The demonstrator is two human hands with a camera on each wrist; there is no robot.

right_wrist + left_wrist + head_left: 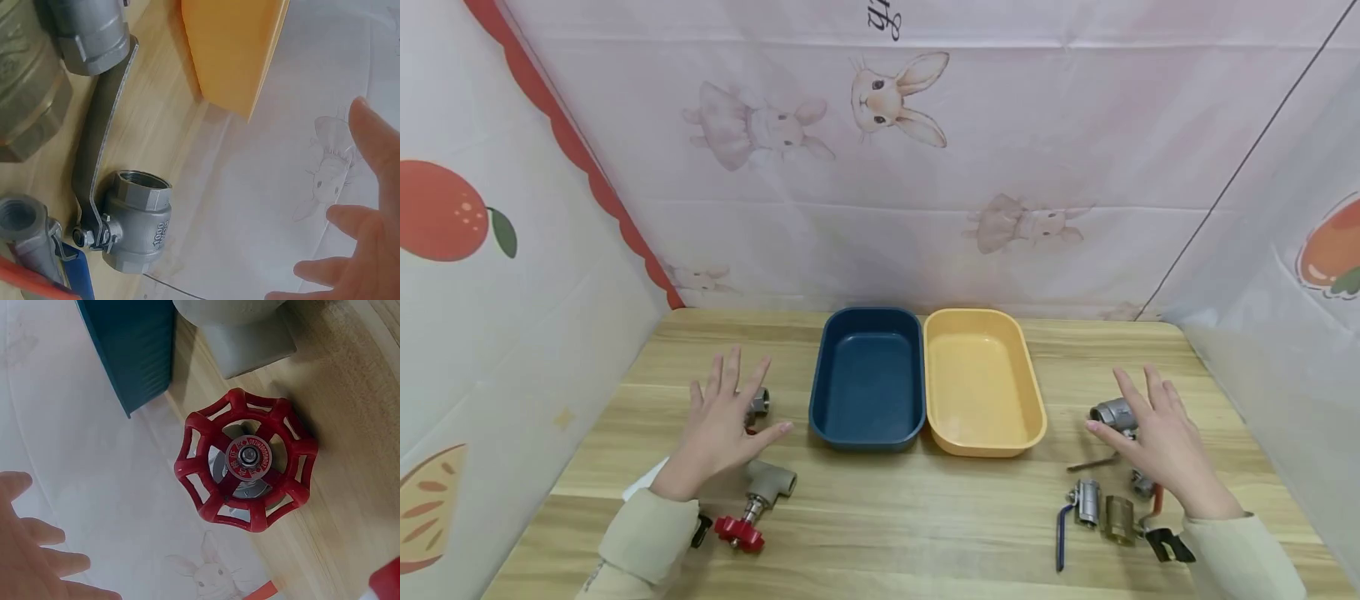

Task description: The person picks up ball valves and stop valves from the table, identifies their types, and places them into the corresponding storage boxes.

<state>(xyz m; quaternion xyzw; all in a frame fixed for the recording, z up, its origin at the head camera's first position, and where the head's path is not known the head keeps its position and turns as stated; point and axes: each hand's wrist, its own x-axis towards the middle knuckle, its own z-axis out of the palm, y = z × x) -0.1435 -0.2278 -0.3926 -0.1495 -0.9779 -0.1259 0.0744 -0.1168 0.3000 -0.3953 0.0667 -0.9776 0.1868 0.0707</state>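
My left hand (722,425) hovers with fingers spread, holding nothing. Beneath and beside it lie a metal valve (761,403), partly hidden by the fingers, and a grey-bodied gate valve (770,481) with a red handwheel (741,533). In the left wrist view that handwheel (249,461) fills the middle, apart from the left fingers (47,562). On the other side my right hand (1165,442) is also spread and bare. Around it are a large steel ball valve (1111,413), a smaller one (1086,502) with a blue lever, a brass fitting (1120,518) and a red-handled valve (1157,498), partly covered.
A dark blue tray (868,437) and a yellow tray (985,446) stand side by side at the back middle of the wooden table (910,533). Printed cloth (880,233) hangs behind and along both sides. Black straps cross near both wrists.
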